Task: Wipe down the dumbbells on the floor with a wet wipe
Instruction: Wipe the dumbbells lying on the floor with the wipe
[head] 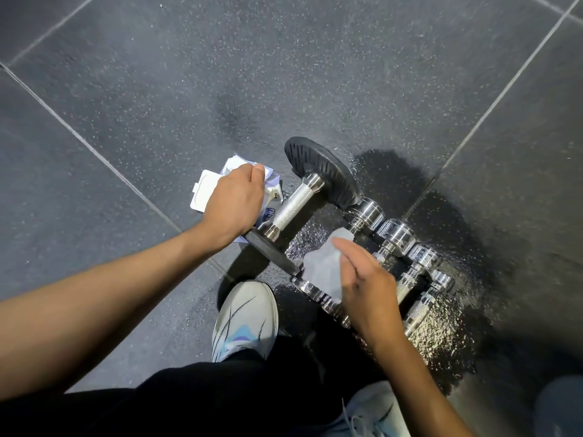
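**Wipe over the chrome dumbbells, pack held down at the left**

The hands are apart, one on each side of the large dumbbell [291, 208]. This dumbbell lies on the dark speckled floor [157, 89] with its knurled steel handle running diagonally between two black plates, the far plate tilted up and the near one close to the person's shoe [244, 313].

The left hand [235, 200] reaches out to the left of that handle. Its fingers are curled over a white and blue wipe pack [205, 190], which lies on the floor just beside the near end of the large dumbbell.

The right hand [369, 291] is over a row of small chrome dumbbells [396, 234], which lie side by side on the floor to the right of the large one. The wet wipe [321, 269], pale and crumpled, is at the thumb side of this hand, above the near ends of the chrome row. The hand is blurred and its fingers look fairly straight. Whether it pinches the wipe or only presses it against the metal cannot be told.

The floor under and around the chrome row glistens. A second shoe [375, 411] and black trousers [220, 398] fill the bottom edge
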Tool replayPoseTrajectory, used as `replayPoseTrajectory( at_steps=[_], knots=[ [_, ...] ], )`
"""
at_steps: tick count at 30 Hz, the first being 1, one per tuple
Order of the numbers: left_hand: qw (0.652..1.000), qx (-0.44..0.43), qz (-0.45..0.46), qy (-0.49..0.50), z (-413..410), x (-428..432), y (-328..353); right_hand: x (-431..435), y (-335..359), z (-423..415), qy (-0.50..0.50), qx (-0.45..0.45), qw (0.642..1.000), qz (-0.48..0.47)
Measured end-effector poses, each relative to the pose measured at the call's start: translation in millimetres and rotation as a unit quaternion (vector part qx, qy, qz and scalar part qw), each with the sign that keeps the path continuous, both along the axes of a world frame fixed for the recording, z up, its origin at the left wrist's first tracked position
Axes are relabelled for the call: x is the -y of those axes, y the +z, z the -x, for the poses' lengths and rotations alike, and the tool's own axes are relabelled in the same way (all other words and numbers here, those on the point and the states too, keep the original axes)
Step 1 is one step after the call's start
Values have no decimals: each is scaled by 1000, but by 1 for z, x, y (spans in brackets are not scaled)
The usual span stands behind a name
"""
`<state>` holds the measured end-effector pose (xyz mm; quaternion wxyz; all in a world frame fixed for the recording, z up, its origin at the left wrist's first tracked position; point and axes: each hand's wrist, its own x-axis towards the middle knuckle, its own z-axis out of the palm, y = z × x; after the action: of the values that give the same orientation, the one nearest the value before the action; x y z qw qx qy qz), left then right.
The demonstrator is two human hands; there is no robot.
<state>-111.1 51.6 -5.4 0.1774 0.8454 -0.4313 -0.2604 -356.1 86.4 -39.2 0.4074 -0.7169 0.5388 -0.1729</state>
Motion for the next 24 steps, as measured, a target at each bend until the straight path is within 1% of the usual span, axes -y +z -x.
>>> replayPoseTrajectory(
  at_steps=[1, 2, 4, 5, 6, 7, 11, 13, 14, 20, 22, 23, 24],
  knots=[
    [1000, -1, 1, 4, 0, 0, -1, 2, 2, 2, -27, 14, 999, -17],
    [1000, -2, 2, 7, 0, 0, -3, 2, 1, 3, -28, 19, 999, -31],
    [1000, -8, -1, 13, -2, 1, -4, -4, -4, 1, 29, 17, 999, -38],
    [1000, -11, -2, 17, -2, 1, -5, -10, -7, -3, 69, 2, 997, -18],
    [1000, -14, -2, 22, -3, 2, -6, -17, -13, -5, 104, -19, 994, 22],
    [999, -15, -2, 28, -3, 2, -7, -23, -20, -6, 123, -33, 990, 54],
    [1000, -11, 3, 25, 0, 1, -5, -23, -44, -4, 119, -111, 977, 141],
    [1000, -9, 6, 17, 1, 1, -4, -22, -52, -4, 166, -169, 958, 164],
    [1000, -6, 5, 15, 1, 1, -5, -26, -54, -4, 187, -175, 951, 172],
    [1000, -2, 9, 3, 0, 0, -5, -66, -42, 1, 272, -46, 937, 215],
    [1000, 2, 8, 6, 1, 1, -4, -62, -43, 0, 302, -50, 928, 214],
    [1000, 1, 7, 12, 1, 1, -5, -56, -44, -1, 308, -66, 923, 222],
    [1000, 1, 7, 18, 0, 2, -6, -48, -45, -1, 295, -88, 925, 221]
  ],
)
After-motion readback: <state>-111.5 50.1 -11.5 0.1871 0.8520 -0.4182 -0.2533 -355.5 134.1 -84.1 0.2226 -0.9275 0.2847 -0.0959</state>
